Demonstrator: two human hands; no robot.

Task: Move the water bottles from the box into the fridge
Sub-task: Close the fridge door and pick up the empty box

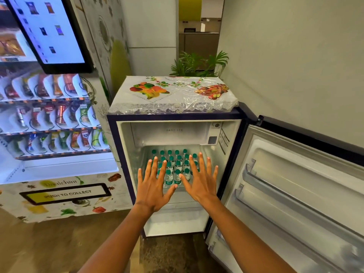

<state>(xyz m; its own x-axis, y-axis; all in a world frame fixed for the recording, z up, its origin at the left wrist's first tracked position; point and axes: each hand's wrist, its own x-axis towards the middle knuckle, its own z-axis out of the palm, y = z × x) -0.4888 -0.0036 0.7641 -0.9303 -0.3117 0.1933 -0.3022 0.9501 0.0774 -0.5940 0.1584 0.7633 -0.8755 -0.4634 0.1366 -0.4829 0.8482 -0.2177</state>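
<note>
We hold our left hand (152, 191) and right hand (201, 184) flat, fingers spread, each grip holding nothing. The bottles (175, 166) stand upright on the fridge (126, 154) shelf, just past our fingertips, between both hands. We see no box.

Two bare forearms enter from bottom edge. No sleeves visible up to frame edge. Left hand (152, 186) and right hand (201, 184) bare: no gloves, rings, watch or wristbands seen. Fingernails short, unpainted.
</note>
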